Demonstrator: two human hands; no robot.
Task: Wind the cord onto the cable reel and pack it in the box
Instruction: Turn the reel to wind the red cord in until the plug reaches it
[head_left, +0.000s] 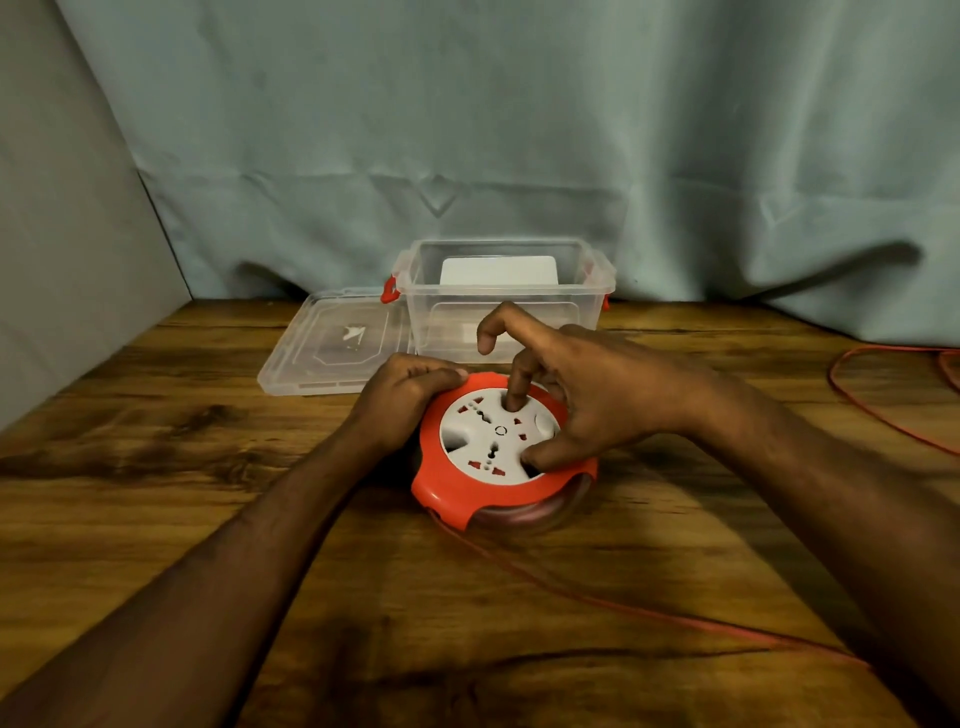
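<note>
Cable reel (498, 457): we see it lying flat at frame centre on the wooden surface (208, 467), orange rim, white socket face up.
Left hand (402, 400): at the reel's left edge, fingers curled over the orange rim, gripping it.
Right hand (587, 395): over the reel's right side, one finger pressed down into the white face near its upper edge, thumb on the lower right of that face, index lifted and bent.
Cord (649, 616): orange, leaves the reel's lower left edge, trails across the surface toward lower right; another stretch loops at the right edge of frame.
Box (506, 296): clear plastic, open, orange latches, just behind the reel, upper centre.
Lid (332, 343): clear, flat on the surface left of the box.
Backdrop (467, 104): we see pale blue cloth across the top.
</note>
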